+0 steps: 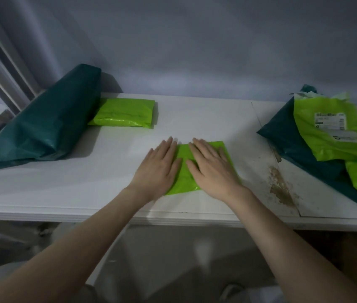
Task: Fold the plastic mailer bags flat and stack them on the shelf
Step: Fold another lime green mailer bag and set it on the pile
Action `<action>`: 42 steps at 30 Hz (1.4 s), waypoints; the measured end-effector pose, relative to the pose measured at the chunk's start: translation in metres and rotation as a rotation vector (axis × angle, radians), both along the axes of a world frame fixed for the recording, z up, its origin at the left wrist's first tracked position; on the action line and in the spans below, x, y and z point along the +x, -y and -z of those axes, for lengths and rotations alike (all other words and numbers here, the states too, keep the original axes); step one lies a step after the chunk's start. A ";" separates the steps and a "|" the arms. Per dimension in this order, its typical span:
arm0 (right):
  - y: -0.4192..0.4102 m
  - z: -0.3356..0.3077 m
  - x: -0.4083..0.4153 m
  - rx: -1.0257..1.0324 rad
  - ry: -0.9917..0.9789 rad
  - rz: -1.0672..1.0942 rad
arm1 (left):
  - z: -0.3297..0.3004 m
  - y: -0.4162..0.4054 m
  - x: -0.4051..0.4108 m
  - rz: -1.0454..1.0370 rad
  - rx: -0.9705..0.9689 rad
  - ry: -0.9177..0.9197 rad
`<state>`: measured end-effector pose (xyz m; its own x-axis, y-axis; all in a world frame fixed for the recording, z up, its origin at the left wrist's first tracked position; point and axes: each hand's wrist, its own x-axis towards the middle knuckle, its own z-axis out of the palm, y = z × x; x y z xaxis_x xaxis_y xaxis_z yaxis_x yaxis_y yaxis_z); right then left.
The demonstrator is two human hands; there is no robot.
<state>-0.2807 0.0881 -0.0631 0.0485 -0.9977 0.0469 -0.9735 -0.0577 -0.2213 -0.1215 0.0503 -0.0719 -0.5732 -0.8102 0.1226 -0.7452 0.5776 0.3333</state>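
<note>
Both our hands flat on a small lime-green mailer on the white shelf.

From the head view, our left hand [157, 166] and right hand [211, 169] press down with straight fingers, gripping nothing, on the folded lime mailer [184, 171] on the shelf [195, 119]. Beyond our left hand lies another folded lime mailer [125, 112] beside a dark green bag [46, 121]. Well off to the right of our right hand sits a loose pile of mailers [330, 141].

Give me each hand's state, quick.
Left hand: open, pressing flat on the folded lime-green plastic mailer bag.
Right hand: open, pressing flat on it too.
</note>
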 end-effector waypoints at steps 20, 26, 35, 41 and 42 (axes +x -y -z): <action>0.001 0.007 -0.002 0.034 0.008 0.172 | 0.015 0.002 -0.003 -0.025 -0.072 0.217; 0.006 0.008 -0.006 0.129 -0.044 0.235 | 0.016 0.008 -0.003 -0.011 -0.016 0.141; 0.025 0.006 -0.010 -0.111 -0.092 0.299 | 0.001 0.004 0.010 0.006 -0.126 -0.037; 0.021 -0.004 0.014 -0.395 -0.061 0.179 | -0.002 0.006 0.024 0.038 -0.232 0.002; 0.017 -0.004 0.018 -0.391 -0.067 0.134 | -0.001 0.005 0.025 0.043 -0.254 0.012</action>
